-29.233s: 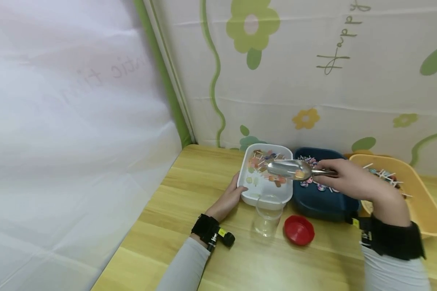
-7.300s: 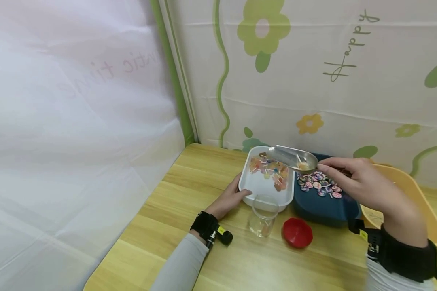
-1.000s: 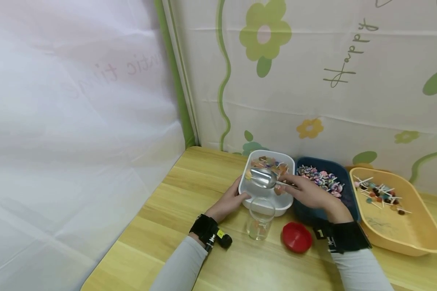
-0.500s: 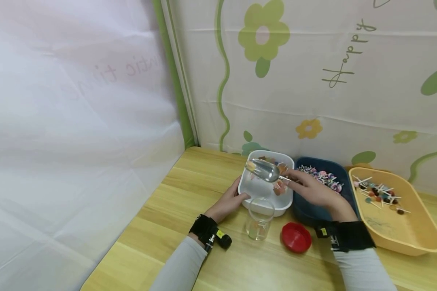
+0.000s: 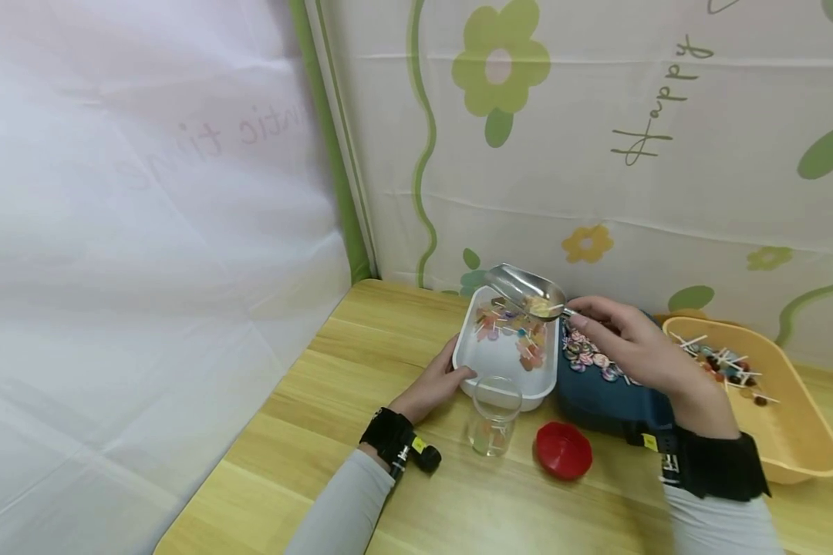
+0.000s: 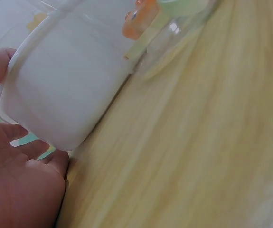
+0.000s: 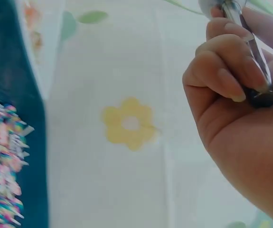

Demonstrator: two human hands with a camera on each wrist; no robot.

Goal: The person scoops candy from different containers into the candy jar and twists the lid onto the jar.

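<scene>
My right hand [image 5: 632,339] grips the handle of a metal scoop [image 5: 521,289], raised over the back of a white bin [image 5: 486,364]. A yellowish lollipop [image 5: 543,307] lies in the scoop near the handle. Several translucent lollipops [image 5: 524,327] remain in the bin. In the right wrist view, curled fingers wrap the scoop handle [image 7: 255,52]. My left hand [image 5: 432,389] holds the bin's left side, thumb at the rim; the left wrist view has its fingers beside the wall. A clear plastic cup [image 5: 496,408] with a few candies inside stands at the bin's front.
A red lid [image 5: 563,451] lies right of the cup. A dark blue bin [image 5: 597,397] of swirl lollipops sits beneath the right hand. Farther right is a yellow bin [image 5: 798,443] with stick lollipops. A printed curtain [image 5: 514,208] hangs behind the table.
Over the last second the right hand has raised the scoop from low over the white bin, up and rightward. The lollipop has moved from the scoop's tip to its back. The left hand stays put.
</scene>
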